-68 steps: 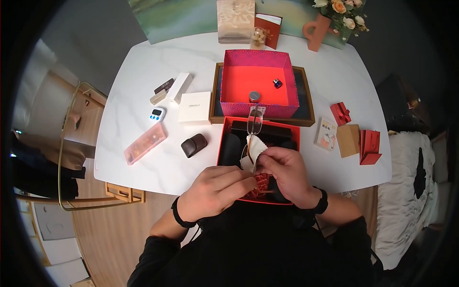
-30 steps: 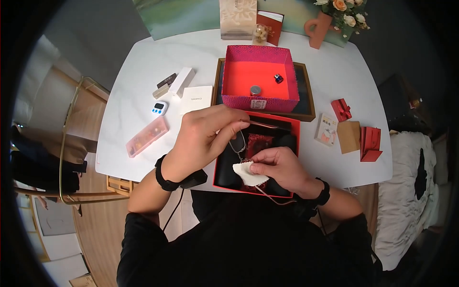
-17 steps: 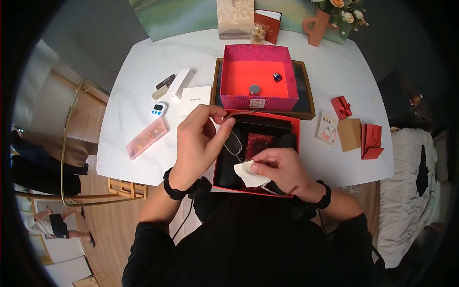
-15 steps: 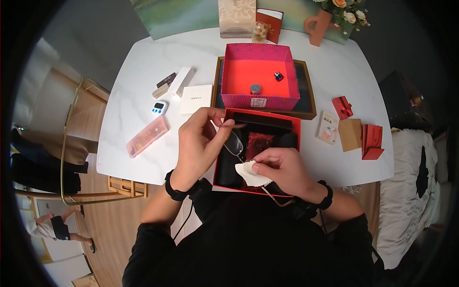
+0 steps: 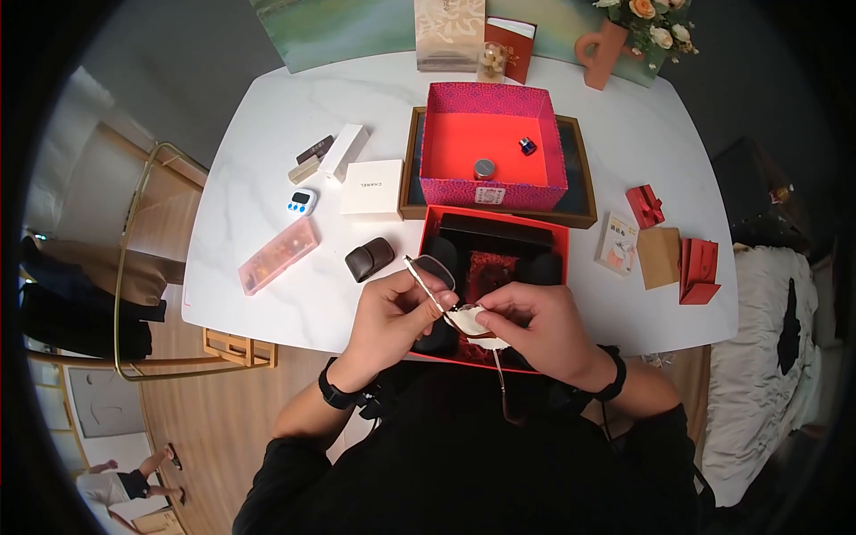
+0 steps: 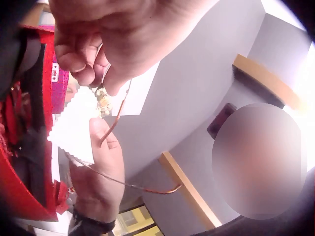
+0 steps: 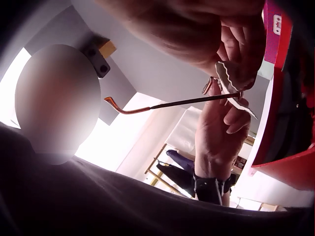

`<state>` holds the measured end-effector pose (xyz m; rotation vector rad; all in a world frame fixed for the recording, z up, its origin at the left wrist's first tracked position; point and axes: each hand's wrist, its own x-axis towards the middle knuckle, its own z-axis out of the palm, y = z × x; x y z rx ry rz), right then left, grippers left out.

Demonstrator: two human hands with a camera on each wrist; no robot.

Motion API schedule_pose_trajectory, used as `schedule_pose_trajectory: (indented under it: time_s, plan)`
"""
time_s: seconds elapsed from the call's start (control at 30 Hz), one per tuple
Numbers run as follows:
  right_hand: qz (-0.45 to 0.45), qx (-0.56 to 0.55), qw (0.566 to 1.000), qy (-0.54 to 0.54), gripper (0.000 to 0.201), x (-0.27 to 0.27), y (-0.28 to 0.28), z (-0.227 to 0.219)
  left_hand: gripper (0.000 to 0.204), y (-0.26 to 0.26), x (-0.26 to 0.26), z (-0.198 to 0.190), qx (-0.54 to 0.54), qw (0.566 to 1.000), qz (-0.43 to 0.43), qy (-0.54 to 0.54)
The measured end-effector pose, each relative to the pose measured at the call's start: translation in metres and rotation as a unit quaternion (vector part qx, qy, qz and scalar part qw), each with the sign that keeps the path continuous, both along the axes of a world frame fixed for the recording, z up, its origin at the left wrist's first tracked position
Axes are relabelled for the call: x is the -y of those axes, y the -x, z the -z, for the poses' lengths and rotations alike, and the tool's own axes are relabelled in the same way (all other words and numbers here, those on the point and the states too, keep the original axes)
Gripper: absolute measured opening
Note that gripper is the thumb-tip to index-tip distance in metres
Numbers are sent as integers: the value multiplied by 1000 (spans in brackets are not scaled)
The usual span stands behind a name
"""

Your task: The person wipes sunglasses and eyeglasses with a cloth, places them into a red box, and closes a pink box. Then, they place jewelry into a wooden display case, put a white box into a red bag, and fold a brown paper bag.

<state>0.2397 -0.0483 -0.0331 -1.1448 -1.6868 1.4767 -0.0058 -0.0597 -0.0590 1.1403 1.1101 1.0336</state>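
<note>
In the head view the left hand (image 5: 388, 323) pinches the thin-rimmed glasses (image 5: 436, 270) near one lens, over the red box's front left part. The right hand (image 5: 546, 332) holds a white cloth (image 5: 470, 321) with scalloped edges, folded around part of the glasses. One temple arm points down toward the person's body. In the left wrist view the cloth (image 6: 76, 125) lies between both hands, and a temple arm (image 6: 147, 190) with a brown tip sticks out. The right wrist view shows the other side of the cloth (image 7: 231, 88) and a temple arm (image 7: 172, 103).
Beneath the hands is an open red box (image 5: 562, 259) with black items and red shreds. Behind it, a pink patterned box (image 5: 493, 193) stands on a framed tray (image 5: 588, 192). A dark case (image 5: 369, 259) and pink container (image 5: 278, 256) lie left; small red boxes (image 5: 644, 207) lie right.
The left hand has come down and toward the right hand, now gripping the glasses closer to the cloth. The glasses have turned, and the dark case beside the box is visible again.
</note>
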Motion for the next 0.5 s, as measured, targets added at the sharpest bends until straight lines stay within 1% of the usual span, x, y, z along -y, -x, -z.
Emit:
schedule_pose_trajectory:
  time_s: [0.07, 0.1, 0.17, 0.27, 0.4, 0.47, 0.5]
  plan:
    - [23, 24, 997, -67, 17, 1, 0, -3, 18, 3, -1, 1, 22, 1000, 9, -2]
    - [23, 25, 997, -66, 17, 1, 0, -1, 17, 3, -1, 2, 43, 999, 18, -3]
    - [45, 25, 991, -122, 18, 0, -1, 3, 15, 4, -2, 1, 52, 999, 17, -4]
    - [43, 13, 991, -129, 18, -1, -1, -1, 12, 3, 1, -2, 54, 998, 15, -5]
    - [24, 1, 994, -105, 20, -4, -2, 8, 9, 0, 2, -7, 48, 999, 17, -11]
    - [39, -94, 995, -10, 22, -3, 0, 14, 9, -3, 3, -8, 62, 998, 13, -15]
    - [38, -94, 995, -10, 22, -3, 3, 14, 9, -4, 4, -8, 75, 997, 9, -19]
